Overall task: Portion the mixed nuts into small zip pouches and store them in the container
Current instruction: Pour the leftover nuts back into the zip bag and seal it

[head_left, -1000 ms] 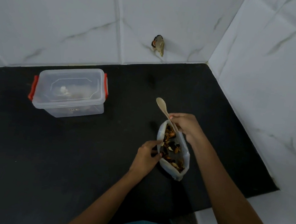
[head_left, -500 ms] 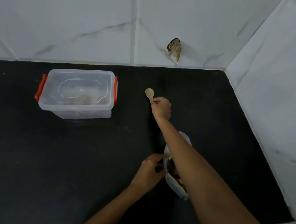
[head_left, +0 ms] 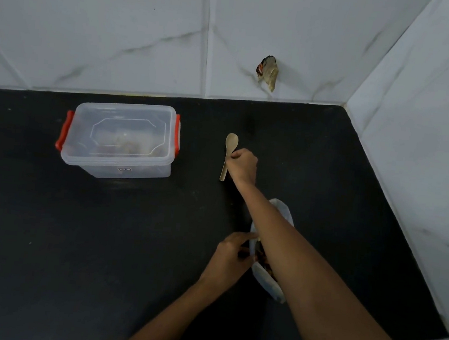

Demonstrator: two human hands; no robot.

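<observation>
On the black counter (head_left: 99, 239) I count one wooden spoon (head_left: 229, 153), one lidded clear container (head_left: 121, 139) with two red latches, and one pouch of mixed nuts (head_left: 268, 268). My right hand (head_left: 241, 166) reaches far forward with fingers curled on the spoon's handle, the spoon lying flat. My left hand (head_left: 229, 256) pinches the pouch's rim, close to me and well apart from the container at far left.

Black stone table (head_left: 99, 239): left and front-left area bare, wide passage. Clear lidded plastic container with red clips (head_left: 121, 139) stands toward the rear wall, left of centre. Open lane between it and the beige wooden spoon (head_left: 229, 153). Right forearm (head_left: 279, 239) crosses over the clear plastic pouch of nuts (head_left: 269, 282), blocking access from above. Tiled walls close the rear and right sides.
</observation>
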